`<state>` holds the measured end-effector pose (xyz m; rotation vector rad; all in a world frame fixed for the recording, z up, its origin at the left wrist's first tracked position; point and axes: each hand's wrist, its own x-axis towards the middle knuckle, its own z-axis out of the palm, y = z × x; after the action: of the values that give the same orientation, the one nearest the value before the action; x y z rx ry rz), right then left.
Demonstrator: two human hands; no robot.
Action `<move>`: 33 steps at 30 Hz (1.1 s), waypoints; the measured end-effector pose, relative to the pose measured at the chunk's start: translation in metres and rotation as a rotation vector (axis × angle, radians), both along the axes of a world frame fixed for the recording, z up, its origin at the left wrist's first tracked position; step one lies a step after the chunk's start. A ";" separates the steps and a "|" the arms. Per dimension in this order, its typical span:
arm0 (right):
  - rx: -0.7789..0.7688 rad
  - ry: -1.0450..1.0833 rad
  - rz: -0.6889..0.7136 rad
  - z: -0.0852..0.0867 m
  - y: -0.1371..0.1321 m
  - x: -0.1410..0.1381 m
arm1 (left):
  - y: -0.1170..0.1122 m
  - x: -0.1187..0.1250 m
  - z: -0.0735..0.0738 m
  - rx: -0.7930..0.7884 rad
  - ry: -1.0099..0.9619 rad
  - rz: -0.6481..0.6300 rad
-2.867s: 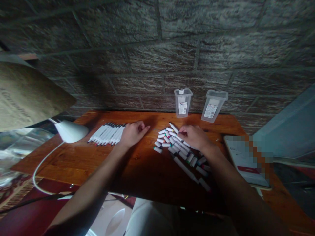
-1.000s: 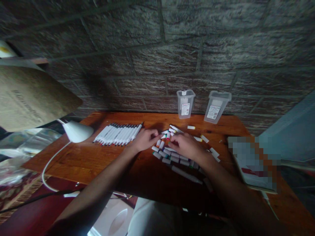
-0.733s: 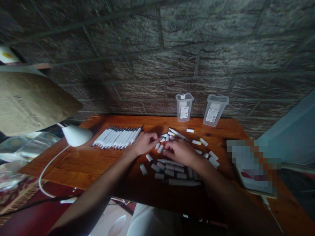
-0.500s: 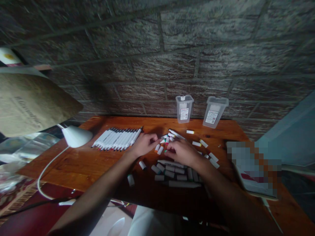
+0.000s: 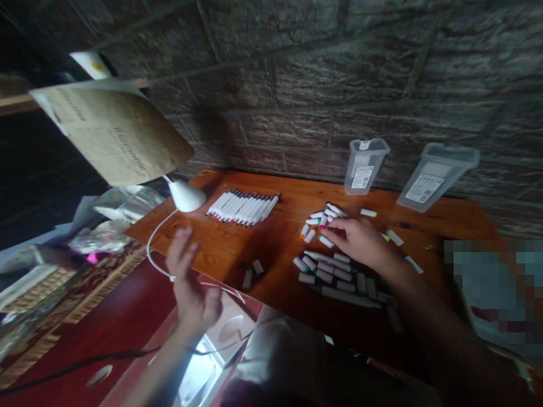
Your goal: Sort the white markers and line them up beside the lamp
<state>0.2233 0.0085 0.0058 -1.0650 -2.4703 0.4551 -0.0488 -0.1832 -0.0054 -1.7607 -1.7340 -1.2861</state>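
My left hand [image 5: 193,285] is raised off the table's front left edge, empty, with its fingers spread. Over the pile of short white marker caps [image 5: 316,215], my right hand [image 5: 358,240] has thumb and fingertips drawn together. Whether a cap is between those fingertips I cannot make out. A cap with a green end [image 5: 326,242] lies just below them, and orange-ended caps [image 5: 304,230] lie to their left. Nearer me are more loose caps [image 5: 324,276] and a white marker [image 5: 350,296] on its side. A neat row of white markers [image 5: 242,207] lies at the left.
Two clear plastic containers [image 5: 367,164] with labels stand at the back by the stone wall [image 5: 305,124]. A lamp [image 5: 188,195] with a paper shade is at the left, its white cable hanging over the edge. A blurred-out device [image 5: 496,305] lies at the right.
My left hand has left the caps and moved left and toward me, its fingers opening. My right hand stays at the cap pile. The view has turned left.
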 end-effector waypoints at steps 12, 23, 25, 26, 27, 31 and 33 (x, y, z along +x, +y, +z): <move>0.041 0.102 -0.128 0.008 0.006 0.010 | 0.034 0.033 -0.032 -0.626 0.384 -0.131; 0.030 0.239 -0.163 0.053 -0.021 0.024 | 0.048 0.039 -0.011 -0.550 0.132 -0.280; 0.020 0.133 -0.112 0.062 -0.049 0.041 | 0.044 0.036 -0.013 -0.588 0.119 -0.266; -0.002 0.058 -0.093 0.064 -0.066 0.051 | 0.043 0.036 -0.014 -0.618 0.123 -0.283; -0.007 0.001 -0.099 0.062 -0.084 0.062 | 0.043 0.037 -0.015 -0.648 0.129 -0.308; -0.101 -0.144 -0.220 0.036 -0.141 0.095 | 0.049 0.052 -0.014 -0.695 0.139 -0.417; -0.128 -0.129 -0.248 0.022 -0.153 0.102 | 0.055 0.062 -0.013 -0.672 0.158 -0.473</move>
<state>0.3249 -0.1442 0.0274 -1.4742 -2.3993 0.4848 0.0128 -0.1280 -0.0186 -2.6904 -1.8510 -0.6991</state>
